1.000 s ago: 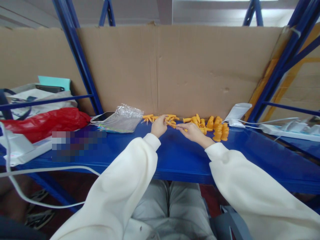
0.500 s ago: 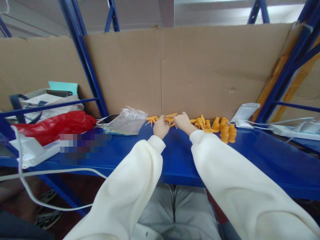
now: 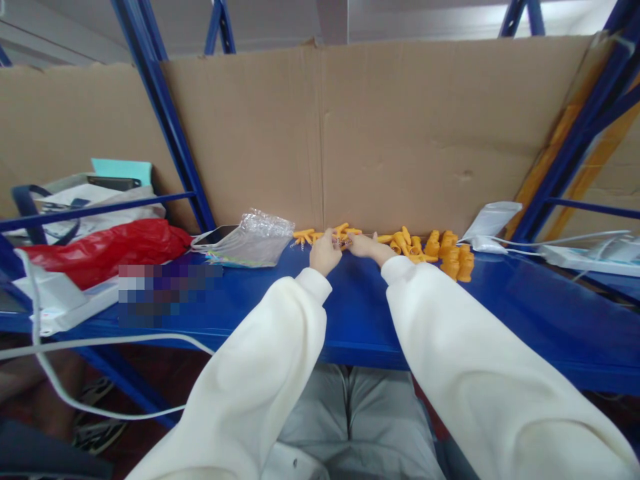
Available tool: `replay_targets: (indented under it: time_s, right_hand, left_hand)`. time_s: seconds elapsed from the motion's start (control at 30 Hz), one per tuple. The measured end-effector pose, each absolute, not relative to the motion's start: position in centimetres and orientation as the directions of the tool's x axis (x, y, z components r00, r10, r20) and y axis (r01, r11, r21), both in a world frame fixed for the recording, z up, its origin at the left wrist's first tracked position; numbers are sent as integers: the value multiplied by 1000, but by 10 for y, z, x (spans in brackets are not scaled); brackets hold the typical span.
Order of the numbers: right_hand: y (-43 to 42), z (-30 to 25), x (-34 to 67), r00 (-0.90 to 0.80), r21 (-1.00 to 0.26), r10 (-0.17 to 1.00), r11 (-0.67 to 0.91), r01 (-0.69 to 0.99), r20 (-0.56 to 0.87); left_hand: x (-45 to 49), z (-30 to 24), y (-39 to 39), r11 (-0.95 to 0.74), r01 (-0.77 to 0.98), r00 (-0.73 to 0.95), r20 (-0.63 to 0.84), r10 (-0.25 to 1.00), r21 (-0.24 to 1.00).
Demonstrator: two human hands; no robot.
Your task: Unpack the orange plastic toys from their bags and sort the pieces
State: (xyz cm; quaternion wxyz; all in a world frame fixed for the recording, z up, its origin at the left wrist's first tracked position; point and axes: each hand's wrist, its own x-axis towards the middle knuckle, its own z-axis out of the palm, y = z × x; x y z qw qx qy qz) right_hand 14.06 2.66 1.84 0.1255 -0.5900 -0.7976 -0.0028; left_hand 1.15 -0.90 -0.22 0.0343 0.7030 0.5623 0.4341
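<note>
Close together at the back of the blue shelf top, both hands have their fingertips nearly meeting. My left hand [image 3: 325,253] is closed, its fingertips at one end of a small silvery coil that looks like a spring [image 3: 343,243]. At the other end of the coil are the pinched fingers of my right hand [image 3: 369,247]. Just behind them lies a loose group of slim orange plastic pieces [image 3: 345,230]. More slim orange pieces [image 3: 303,236] with coils lie left of my left hand. Right of my right hand sit several orange hollow parts [image 3: 406,243].
Bulkier orange pieces [image 3: 451,255] stand in rows further right. A plastic pouch [image 3: 255,243] and a phone [image 3: 220,235] lie left, near a red bag [image 3: 115,250] and a white power strip [image 3: 93,305]. A cardboard sheet [image 3: 390,133] walls the back.
My hands have tilted and lowered a little, and the coil now shows between the fingertips. The orange pieces behind are less covered. The camera view has shifted slightly.
</note>
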Motion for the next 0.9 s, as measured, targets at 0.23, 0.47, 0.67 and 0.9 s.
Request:
replay_targets:
  time_s: [0.23, 0.47, 0.67, 0.9]
  right_hand:
    - [17, 45, 197, -214, -45, 976, 212, 976, -37]
    - [0, 9, 238, -287, 33, 956, 285, 958, 64]
    - [-21, -4, 227, -347, 80, 922, 338, 938, 173]
    - [-37, 9, 204, -532, 179, 716, 512, 840, 451]
  left_hand:
    - [14, -7, -5, -393, 754, 24, 576, 817, 526]
    - [14, -10, 1, -420, 745, 53, 582, 812, 518]
    - [16, -8, -1, -541, 660, 183, 586, 789, 522]
    - [18, -7, -9, -685, 597, 436, 548, 714, 417]
